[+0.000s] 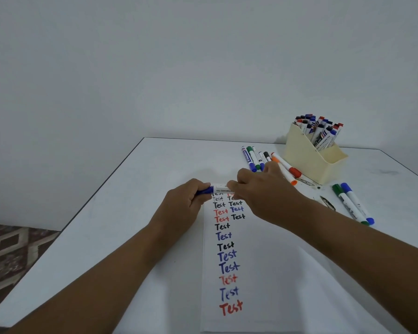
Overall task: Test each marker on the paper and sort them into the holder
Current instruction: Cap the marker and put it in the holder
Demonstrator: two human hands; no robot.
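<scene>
Currently, both hands grasp 1 marker (219, 188) horizontally above the paper (251, 273): left hand (186, 201) on its blue cap, right hand (258, 189) on the barrel.

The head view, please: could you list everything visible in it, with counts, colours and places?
Paper: one, white, table centre, rows of "Test" in black, red, blue.
Holder: one, cream, far right, full of markers.
Loose markers: about seven, blue, green, black, orange, red, left of holder.
Marker pair: two, green and blue, right of paper.
Held marker: one, white, blue cap.
Table: one, white.
Left hand: grips cap.
Right hand: grips barrel.
</scene>
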